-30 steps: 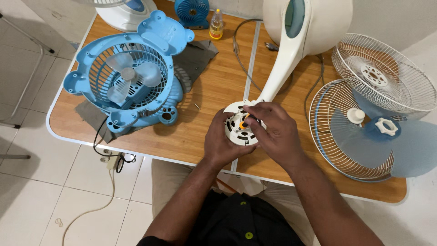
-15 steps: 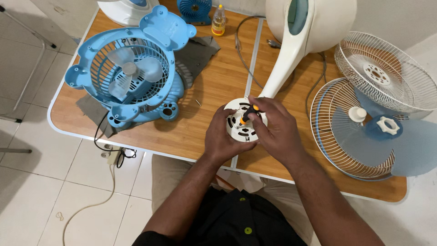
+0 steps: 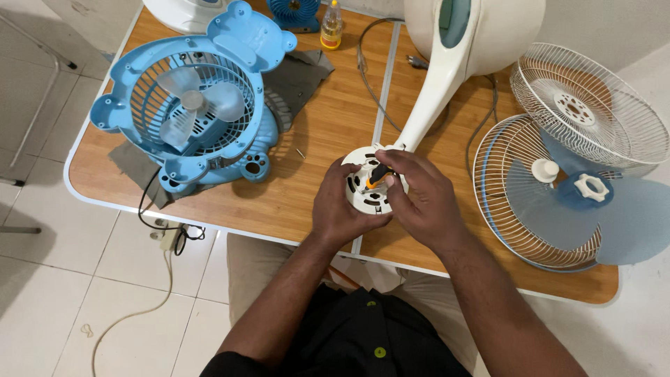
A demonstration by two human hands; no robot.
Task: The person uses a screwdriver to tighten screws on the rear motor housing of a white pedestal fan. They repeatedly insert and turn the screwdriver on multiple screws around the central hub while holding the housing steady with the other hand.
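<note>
Left hand [image 3: 343, 209] grips the round white motor housing [image 3: 368, 187] near the front edge of the wooden surface [image 3: 328, 132], right hand [image 3: 419, 199] clamped on a small orange-handled screwdriver [image 3: 377, 174] poking into it. I'd keep the driver straight in the screw and the housing pinned flat so it doesn't slip.

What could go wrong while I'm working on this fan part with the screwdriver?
The screwdriver tip works close to the left hand steadying the white round housing; a slip could jab fingers. The housing sits near the table edge, so loosened parts may drop to the floor. A small screw lying loose could roll away.
</note>
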